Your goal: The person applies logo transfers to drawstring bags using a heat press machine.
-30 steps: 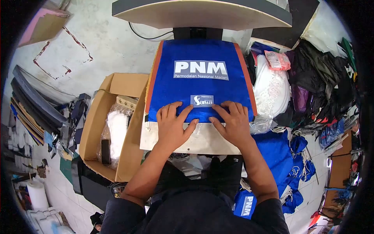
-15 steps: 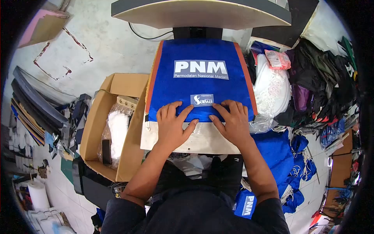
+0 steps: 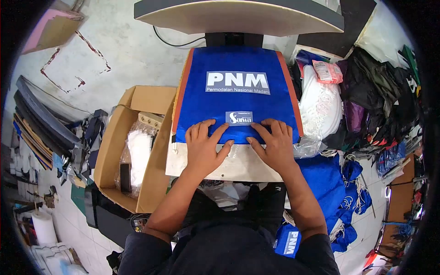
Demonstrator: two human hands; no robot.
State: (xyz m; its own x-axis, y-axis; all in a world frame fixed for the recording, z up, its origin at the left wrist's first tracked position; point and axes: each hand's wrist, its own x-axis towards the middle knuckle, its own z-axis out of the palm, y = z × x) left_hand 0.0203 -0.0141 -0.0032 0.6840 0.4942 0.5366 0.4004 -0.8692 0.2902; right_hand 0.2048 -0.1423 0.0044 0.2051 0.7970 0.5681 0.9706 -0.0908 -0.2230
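Note:
A blue cloth piece [image 3: 236,103] with orange side edges lies flat on a pale board [image 3: 183,160]. On it are a large PNM label [image 3: 238,83] and a smaller white-lettered label [image 3: 239,118] near its front edge. My left hand [image 3: 204,144] rests on the front left of the cloth, fingers apart and thumb pointing inward. Over the front right lies my right hand [image 3: 273,143], fingers also spread. Fingertips of both hands touch the cloth on either side of the small label.
Above the cloth hangs a wide curved plate [image 3: 238,18]. An open cardboard box [image 3: 153,183] with plastic-wrapped white items stands at left. White material [image 3: 321,101], dark cloth [image 3: 380,87] and blue bags [image 3: 321,178] lie at right.
The whole view has shifted very slightly. Both hands keep nearly the same places on the cloth.

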